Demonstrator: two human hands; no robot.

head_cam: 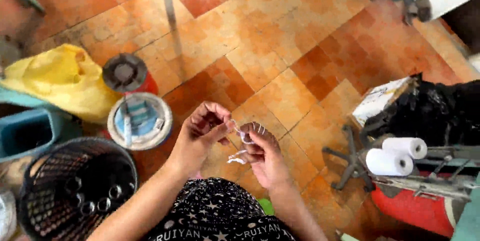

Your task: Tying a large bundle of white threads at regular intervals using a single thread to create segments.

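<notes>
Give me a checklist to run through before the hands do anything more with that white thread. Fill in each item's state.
1. Left hand pinches the white thread between fingertips: ok.
2. Right hand has thread looped around its fingers: ok.
3. Thread free of knots or snags: cannot tell, too fine and blurred.
4. A loose thread end hangs below the right hand, clear of the patterned clothing: ok.
5. Black mesh basket beside the left forearm, upright and open, holding dark tubes: ok.
6. White spools on the frame to the right, apart from both hands: ok.
</notes>
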